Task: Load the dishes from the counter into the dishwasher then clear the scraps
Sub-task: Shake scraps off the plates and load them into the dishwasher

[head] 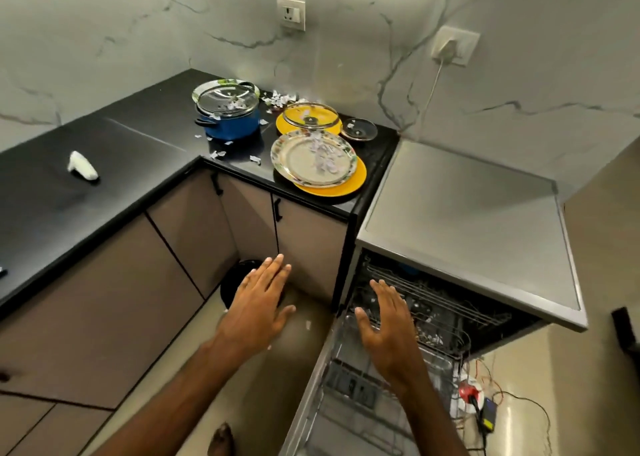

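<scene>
Both hands are hanging low in front of me, fingers straight and spread, holding nothing. Left hand (258,303) is hovering over the floor in front of a round black bin (232,284); right hand (388,320) is hovering over the open dishwasher (467,220), above its upper rack (450,303).

Nothing is looking loaded yet, so I'm judging the first pickup is coming. All the dishes are sitting on the counter (138,126), well apart from both hands, up at 12 o'clock.

Nearest is the floral plate (313,157), lying flat on a yellow plate (346,185) at the counter's front edge, at about 1 o'clock from my left hand and 11 o'clock from my right. It's round, so no long axis is mattering. Left hand is looking slightly nearer, though it's close.

Behind it, a glass lid (310,116) is resting on another yellow plate (282,124), with a small lid (359,129) at its 3 o'clock. Blue pot (230,126) is standing at 11 o'clock, a lid on it and its handle pointing to 9.

Paper scraps (280,98) are lying over the plates, the lids and the counter.
</scene>
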A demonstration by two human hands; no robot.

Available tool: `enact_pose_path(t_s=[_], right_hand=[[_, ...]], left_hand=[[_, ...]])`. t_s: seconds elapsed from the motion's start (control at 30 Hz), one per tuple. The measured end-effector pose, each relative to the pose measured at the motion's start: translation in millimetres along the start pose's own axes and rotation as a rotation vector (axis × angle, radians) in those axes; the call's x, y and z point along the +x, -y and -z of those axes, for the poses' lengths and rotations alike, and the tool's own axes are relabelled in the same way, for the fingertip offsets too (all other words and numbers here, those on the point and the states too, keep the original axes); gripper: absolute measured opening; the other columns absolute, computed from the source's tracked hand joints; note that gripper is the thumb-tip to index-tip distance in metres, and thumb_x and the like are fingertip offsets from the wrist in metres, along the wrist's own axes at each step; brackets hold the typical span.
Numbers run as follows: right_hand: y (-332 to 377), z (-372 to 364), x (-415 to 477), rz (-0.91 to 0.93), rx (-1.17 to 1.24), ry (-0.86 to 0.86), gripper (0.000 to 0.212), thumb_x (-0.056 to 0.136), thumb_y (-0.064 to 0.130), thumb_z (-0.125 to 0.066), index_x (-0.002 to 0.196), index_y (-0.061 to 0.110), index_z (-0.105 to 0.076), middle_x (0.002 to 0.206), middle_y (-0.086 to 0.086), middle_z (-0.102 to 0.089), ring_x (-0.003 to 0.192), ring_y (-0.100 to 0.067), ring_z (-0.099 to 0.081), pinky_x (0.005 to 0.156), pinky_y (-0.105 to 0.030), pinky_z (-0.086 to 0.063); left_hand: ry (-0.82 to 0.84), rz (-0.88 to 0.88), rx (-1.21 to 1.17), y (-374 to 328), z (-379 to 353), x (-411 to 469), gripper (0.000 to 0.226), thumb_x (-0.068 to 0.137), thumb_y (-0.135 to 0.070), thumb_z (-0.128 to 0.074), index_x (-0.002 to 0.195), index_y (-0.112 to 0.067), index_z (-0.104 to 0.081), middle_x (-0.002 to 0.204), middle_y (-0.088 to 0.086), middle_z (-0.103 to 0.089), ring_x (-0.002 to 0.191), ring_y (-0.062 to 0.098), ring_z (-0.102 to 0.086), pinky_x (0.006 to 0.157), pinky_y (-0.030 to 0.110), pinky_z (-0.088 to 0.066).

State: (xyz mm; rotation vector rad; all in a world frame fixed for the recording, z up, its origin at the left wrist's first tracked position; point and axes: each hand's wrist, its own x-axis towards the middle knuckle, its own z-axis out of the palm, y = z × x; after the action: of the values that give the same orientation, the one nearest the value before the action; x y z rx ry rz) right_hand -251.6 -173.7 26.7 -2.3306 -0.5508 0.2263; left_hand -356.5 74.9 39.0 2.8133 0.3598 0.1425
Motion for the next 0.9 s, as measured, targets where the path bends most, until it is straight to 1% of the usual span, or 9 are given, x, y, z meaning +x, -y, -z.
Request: enact_pose_path(t_s=[0.07,0.17,0.23,0.33,0.5,0.57,0.63,0.73,0.9], right_hand=[[19,-13,6,-0.01,-0.001,-0.011,0.067,0.103,0.043,-0.059,0.162,0.027,-0.03,0.17,0.001,-0.027,0.159,-0.016,-0.016,0.13,-0.047,-0.018],[51,-38,17,-0.059,0.016,-0.07,0.066,0.102,0.04,-0.062,0.16,0.025,-0.035,0.168,-0.002,-0.033,0.157,-0.02,-0.022,0.128,-0.049,-0.023],[69,-54,22,-0.093,0.037,-0.108,0.065,0.102,0.039,-0.063,0.159,0.024,-0.037,0.167,-0.002,-0.035,0.157,-0.02,-0.024,0.128,-0.048,-0.024],[95,-78,32,-0.133,0.045,-0.13,0.065,0.102,0.042,-0.061,0.16,0.025,-0.036,0.167,0.0,-0.034,0.156,-0.019,-0.025,0.127,-0.048,-0.026],[127,-101,40,-0.157,0.035,-0.116,0.068,0.102,0.046,-0.059,0.162,0.029,-0.031,0.168,0.004,-0.03,0.157,-0.016,-0.022,0.128,-0.044,-0.023],[135,-105,44,-0.158,0.035,-0.103,0.067,0.103,0.046,-0.059,0.162,0.03,-0.031,0.168,0.006,-0.03,0.157,-0.014,-0.021,0.128,-0.041,-0.021],[138,-106,51,-0.163,0.033,-0.089,0.067,0.103,0.046,-0.058,0.162,0.03,-0.031,0.168,0.006,-0.031,0.156,-0.013,-0.022,0.127,-0.04,-0.022],[139,-104,68,-0.164,0.02,-0.084,0.065,0.103,0.047,-0.058,0.16,0.03,-0.034,0.166,0.007,-0.035,0.154,-0.012,-0.027,0.126,-0.039,-0.026],[135,-100,114,-0.153,0.04,-0.1,0.06,0.102,0.047,-0.06,0.156,0.031,-0.042,0.159,0.011,-0.043,0.148,-0.011,-0.036,0.122,-0.036,-0.033]], left_hand=[[-0.002,-0.032,-0.039,19,6,1,0.08,0.097,-0.048,-0.058,0.161,-0.022,-0.018,0.169,-0.005,-0.004,0.156,0.014,0.003,0.126,0.037,-0.006],[0.038,-0.105,-0.045,49,16,7,0.08,0.097,-0.046,-0.058,0.161,-0.022,-0.017,0.169,-0.003,-0.004,0.156,0.015,0.002,0.127,0.038,-0.007],[0.05,-0.145,-0.05,67,22,14,0.08,0.098,-0.046,-0.057,0.162,-0.022,-0.015,0.169,-0.003,-0.002,0.156,0.015,0.003,0.125,0.035,-0.002],[0.079,-0.18,-0.08,95,35,24,0.079,0.099,-0.045,-0.055,0.162,-0.022,-0.013,0.169,-0.003,0.001,0.155,0.014,0.007,0.122,0.032,0.005],[0.115,-0.202,-0.106,133,56,37,0.079,0.099,-0.047,-0.054,0.162,-0.024,-0.011,0.169,-0.004,0.002,0.155,0.013,0.008,0.121,0.029,0.007],[0.122,-0.192,-0.127,142,61,45,0.079,0.099,-0.048,-0.054,0.162,-0.025,-0.012,0.169,-0.004,-0.001,0.155,0.013,0.004,0.121,0.028,0.004],[0.129,-0.175,-0.159,146,63,57,0.077,0.099,-0.048,-0.054,0.161,-0.025,-0.015,0.169,-0.004,-0.006,0.156,0.014,-0.002,0.122,0.029,-0.004],[0.165,-0.158,-0.225,142,64,77,0.075,0.099,-0.048,-0.056,0.161,-0.026,-0.019,0.169,-0.004,-0.012,0.155,0.014,-0.01,0.122,0.03,-0.014],[0.264,-0.114,-0.355,132,58,118,0.072,0.098,-0.045,-0.059,0.159,-0.028,-0.025,0.166,-0.006,-0.021,0.152,0.013,-0.019,0.121,0.031,-0.022]])
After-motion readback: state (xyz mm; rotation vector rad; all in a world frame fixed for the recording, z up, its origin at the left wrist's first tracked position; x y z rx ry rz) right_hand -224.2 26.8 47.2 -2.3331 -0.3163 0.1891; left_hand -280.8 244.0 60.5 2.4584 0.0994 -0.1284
